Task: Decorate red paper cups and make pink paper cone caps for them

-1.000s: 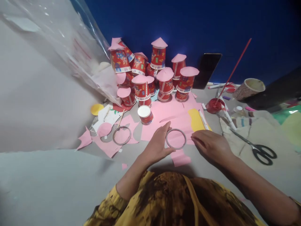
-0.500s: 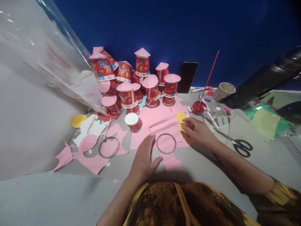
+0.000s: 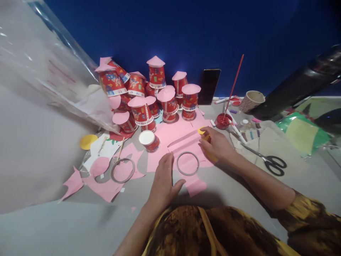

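Observation:
My left hand (image 3: 164,183) rests at the near edge of the pink paper (image 3: 160,156), fingers forward and thumb spread, holding nothing. Just right of it a grey ring (image 3: 188,164) lies on pink paper. My right hand (image 3: 214,145) reaches over the paper's right side, its fingertips on a yellow paper piece (image 3: 201,131) that the hand partly covers; whether it grips the piece is unclear. A folded pink strip (image 3: 183,139) lies between the hands. Behind it is a small cup with a white top (image 3: 149,140).
Red cups with pink paper cones (image 3: 156,73) are stacked behind. Left lie a second ring (image 3: 123,170) and pink scraps (image 3: 103,186). On the right are scissors (image 3: 274,164), a red paste pot (image 3: 223,121), a patterned cup (image 3: 252,101) and a phone (image 3: 209,87).
My right hand has shifted slightly left over the yellow piece, covering more of it. My left hand keeps its place beside the ring. The whole view has moved a little.

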### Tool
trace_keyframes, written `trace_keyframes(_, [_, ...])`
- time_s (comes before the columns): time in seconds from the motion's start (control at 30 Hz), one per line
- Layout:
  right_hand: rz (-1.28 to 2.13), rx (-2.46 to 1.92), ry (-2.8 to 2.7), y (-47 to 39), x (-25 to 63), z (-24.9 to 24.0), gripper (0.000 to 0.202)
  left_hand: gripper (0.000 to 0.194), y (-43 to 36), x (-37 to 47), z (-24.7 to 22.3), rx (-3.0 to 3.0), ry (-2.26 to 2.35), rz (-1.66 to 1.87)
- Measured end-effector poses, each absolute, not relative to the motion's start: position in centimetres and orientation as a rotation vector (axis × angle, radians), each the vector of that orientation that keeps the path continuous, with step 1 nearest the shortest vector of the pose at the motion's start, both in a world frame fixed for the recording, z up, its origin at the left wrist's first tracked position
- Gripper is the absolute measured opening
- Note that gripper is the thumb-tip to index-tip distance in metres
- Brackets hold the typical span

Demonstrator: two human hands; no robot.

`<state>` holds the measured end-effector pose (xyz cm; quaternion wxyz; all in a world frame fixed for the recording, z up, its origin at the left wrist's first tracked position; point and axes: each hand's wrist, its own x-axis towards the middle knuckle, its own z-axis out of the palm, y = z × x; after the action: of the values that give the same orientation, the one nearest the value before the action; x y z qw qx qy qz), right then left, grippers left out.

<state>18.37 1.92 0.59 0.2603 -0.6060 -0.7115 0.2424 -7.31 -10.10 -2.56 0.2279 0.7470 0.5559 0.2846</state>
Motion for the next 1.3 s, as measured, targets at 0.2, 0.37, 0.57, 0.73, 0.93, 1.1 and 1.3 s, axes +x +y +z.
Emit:
trace_keyframes(0.2, [0.531,-1.863,-2.116,2.1,21.3,3.0,0.017,0.041,-8.9,-6.8,0.2,1.997,1.589,0.887])
trace_keyframes(0.37, [0.404,-2.083,-2.249,1.1,21.0,2.4,0.021,0.047,-4.0,-4.8,1.9,2.301,1.616,0.695])
trace_keyframes(0.57, [0.391,-2.157,-2.21,0.9,21.8,2.1,0.029,0.093,0.4,-2.7,4.0,2.324,1.696,0.035])
trace_keyframes(0.73, [0.514,-2.185,-2.18,0.6,23.2,3.0,0.025,0.061,0.2,-2.7,4.8,2.091,1.754,-0.136])
trace_keyframes(0.93, [0.701,-2.114,-2.139,-0.7,24.6,4.6,0.01,0.018,-0.6,-3.0,3.7,2.079,1.704,-0.035])
trace_keyframes(1.1, [0.767,-2.039,-2.185,-2.0,24.5,4.9,0.012,0.02,-1.5,-3.4,4.7,1.973,1.759,0.22])
trace_keyframes(1.3, [0.73,-2.059,-2.22,-3.5,21.9,3.4,0.021,0.027,-5.3,-8.3,9.0,1.709,1.987,0.694])
